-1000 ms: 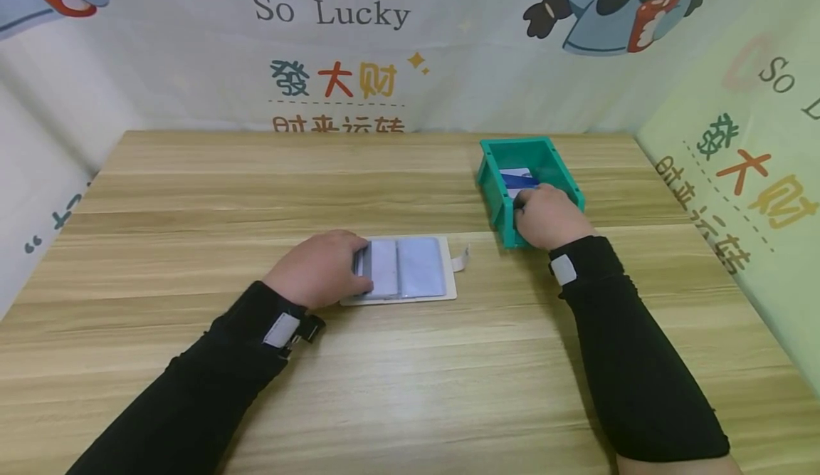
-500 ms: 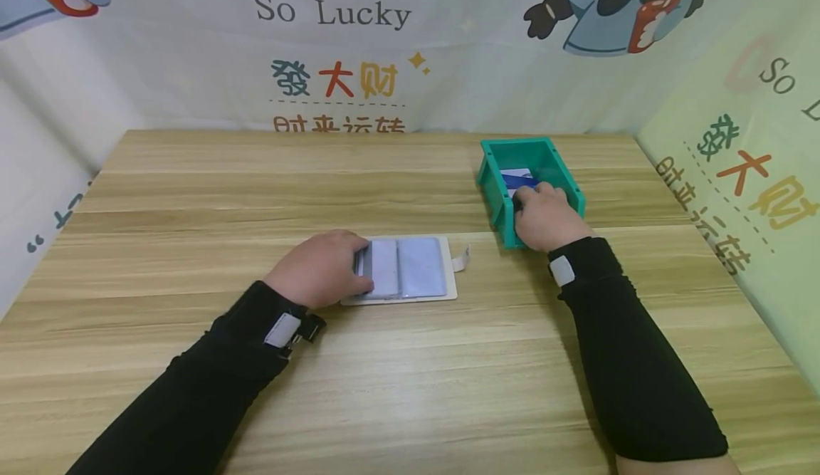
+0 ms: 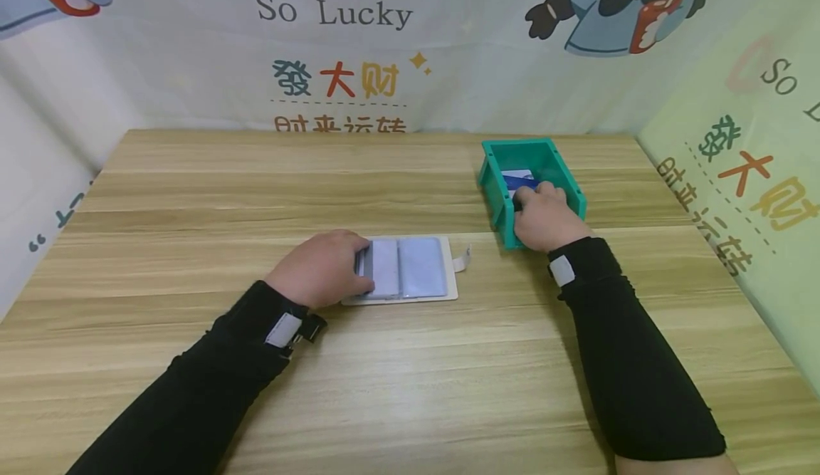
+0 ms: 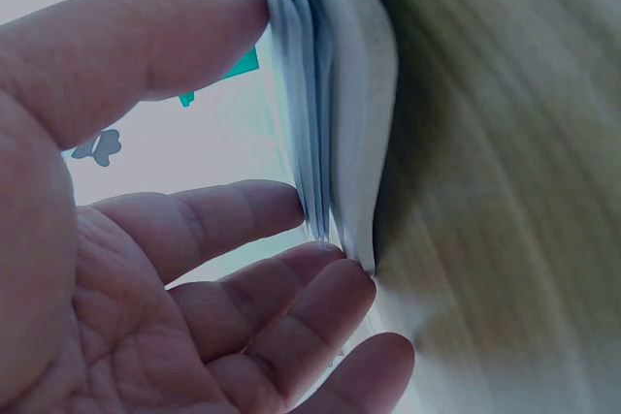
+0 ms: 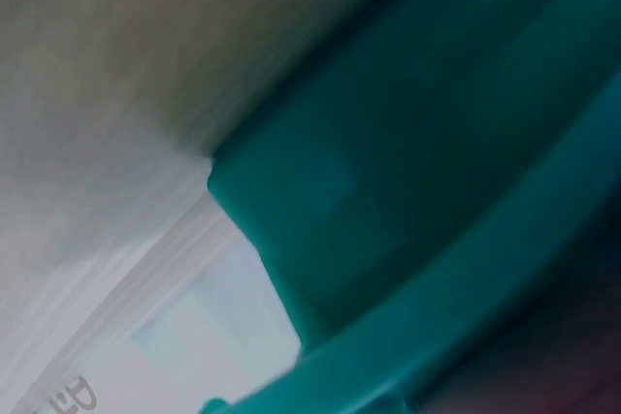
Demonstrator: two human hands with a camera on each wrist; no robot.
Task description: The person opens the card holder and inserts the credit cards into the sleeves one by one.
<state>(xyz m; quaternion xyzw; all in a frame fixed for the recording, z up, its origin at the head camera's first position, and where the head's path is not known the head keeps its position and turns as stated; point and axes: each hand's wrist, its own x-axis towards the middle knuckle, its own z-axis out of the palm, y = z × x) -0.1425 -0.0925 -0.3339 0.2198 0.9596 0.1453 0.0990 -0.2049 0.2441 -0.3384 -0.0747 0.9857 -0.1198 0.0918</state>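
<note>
A small card holder lies open on the table, with clear sleeves, a pale cover and a strap at its right side. My left hand holds its left part, the thumb and index fingertip on the sleeves. In the left wrist view, other fingertips of the left hand sit at the edge of the cover. My right hand reaches over the front of a green bin, its fingers down inside and mostly hidden. Beyond those fingers, blue-and-white cards lie in the bin. I cannot tell whether the right hand grips one.
The wooden table fills most of the view. A printed cloth hangs behind it and along both sides. In the right wrist view the bin's green wall takes up much of the picture.
Both hands stay at the same places; the right hand's fingers shift slightly inside the bin. The card holder and bin have not moved.
</note>
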